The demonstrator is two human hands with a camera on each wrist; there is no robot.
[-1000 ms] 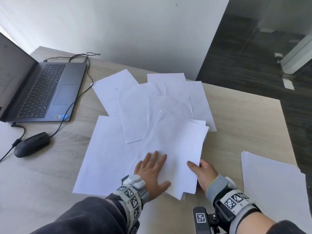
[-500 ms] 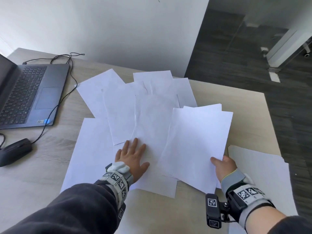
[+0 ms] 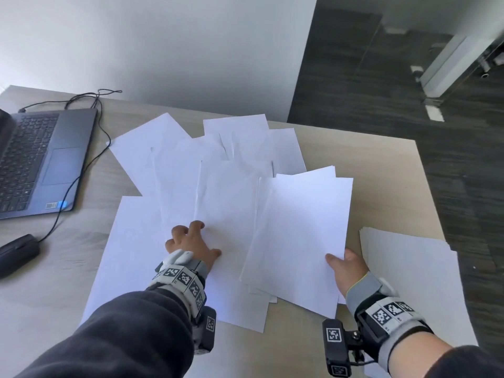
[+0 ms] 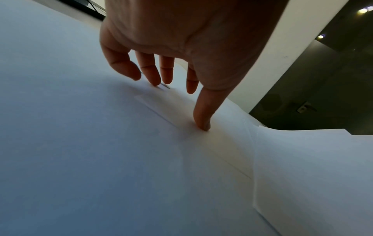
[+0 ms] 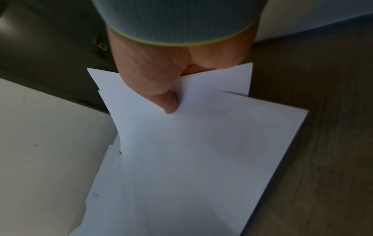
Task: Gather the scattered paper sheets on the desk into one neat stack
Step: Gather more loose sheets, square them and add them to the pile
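Several white sheets [image 3: 207, 165] lie fanned and overlapping across the middle of the desk [image 3: 381, 170]. My left hand [image 3: 191, 241] rests on them with arched fingers, and its fingertips [image 4: 155, 79] and thumb press on the paper. My right hand [image 3: 345, 264] pinches the near right corner of a small bundle of sheets [image 3: 300, 236], thumb [image 5: 169, 103] on top and fingers hidden underneath. The bundle [image 5: 201, 151] overlaps the spread's right side. A gathered stack [image 3: 409, 274] lies just right of that hand.
An open laptop [image 3: 41, 159] sits at the left with a black cable [image 3: 81, 165] running to a mouse [image 3: 16, 252] near the left edge. Bare desk shows beyond the stack, up to the far right corner. Dark floor lies past the desk's right edge.
My right hand has drawn the bundle to the right, off the middle of the spread and towards the stack. My left hand's fingers went from flat to arched on the sheets.
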